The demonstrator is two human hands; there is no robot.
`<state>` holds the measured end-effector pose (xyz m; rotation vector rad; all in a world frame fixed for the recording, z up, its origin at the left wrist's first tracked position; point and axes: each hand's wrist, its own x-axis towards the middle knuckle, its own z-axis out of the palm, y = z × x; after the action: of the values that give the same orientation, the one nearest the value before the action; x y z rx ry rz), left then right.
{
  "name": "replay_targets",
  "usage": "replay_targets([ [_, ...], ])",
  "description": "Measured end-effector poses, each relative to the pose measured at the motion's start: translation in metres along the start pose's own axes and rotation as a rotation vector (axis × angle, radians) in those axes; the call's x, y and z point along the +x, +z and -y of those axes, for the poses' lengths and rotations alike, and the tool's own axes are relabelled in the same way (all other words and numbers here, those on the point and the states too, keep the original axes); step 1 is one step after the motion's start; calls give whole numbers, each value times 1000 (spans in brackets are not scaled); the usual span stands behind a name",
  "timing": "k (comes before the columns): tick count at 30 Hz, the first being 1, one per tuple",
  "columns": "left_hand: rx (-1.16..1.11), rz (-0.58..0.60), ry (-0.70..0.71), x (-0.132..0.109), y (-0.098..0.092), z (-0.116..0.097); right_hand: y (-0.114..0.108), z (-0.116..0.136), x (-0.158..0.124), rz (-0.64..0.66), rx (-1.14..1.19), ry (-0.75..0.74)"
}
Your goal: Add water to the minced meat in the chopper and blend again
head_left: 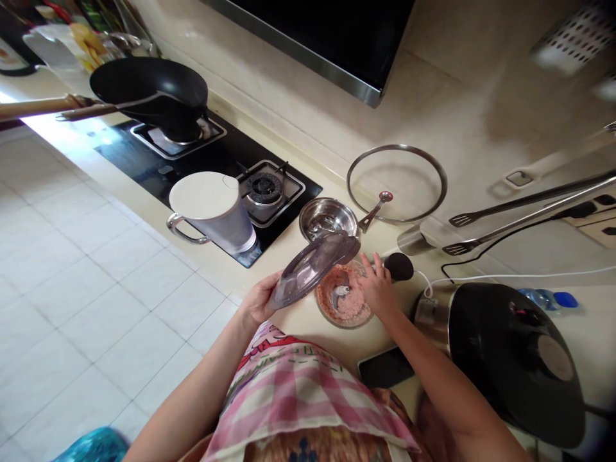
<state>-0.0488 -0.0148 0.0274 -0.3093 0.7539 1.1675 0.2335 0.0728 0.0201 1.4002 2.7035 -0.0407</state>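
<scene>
My left hand (258,300) holds a clear plastic lid (314,264) tilted up above the counter edge. Just right of it stands a glass chopper bowl (344,296) filled with pink minced meat, a blade hub at its centre. My right hand (376,287) rests on the bowl's right rim, fingers spread against it. A black motor unit (399,265) with a white cord lies just beyond that hand.
A small steel bowl (327,218) and a glass pot lid (396,184) sit behind the chopper. A grey jug (214,213) stands on the gas hob (212,160), with a black wok (153,93) farther left. A black rice cooker (514,359) fills the right; a phone (385,367) lies near the counter edge.
</scene>
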Motion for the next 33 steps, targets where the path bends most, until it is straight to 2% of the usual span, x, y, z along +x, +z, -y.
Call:
replay_targets([
  [8, 3, -55, -1, 0, -4, 0, 5, -7, -3, -2, 52, 19],
  [17, -14, -5, -11, 0, 3, 1, 12, -7, -5, -73, 27, 28],
  [21, -23, 0, -3, 0, 4, 2, 4, -6, -8, -65, 64, 26],
  [25, -20, 20, 2, 0, 3, 2, -7, -1, -14, -161, 147, 33],
  [30, 18, -16, 12, -1, 5, 0, -12, 4, -19, -163, 171, 11],
  [33, 25, -11, 10, -1, 5, 0, -13, 5, -22, -228, 202, 33],
])
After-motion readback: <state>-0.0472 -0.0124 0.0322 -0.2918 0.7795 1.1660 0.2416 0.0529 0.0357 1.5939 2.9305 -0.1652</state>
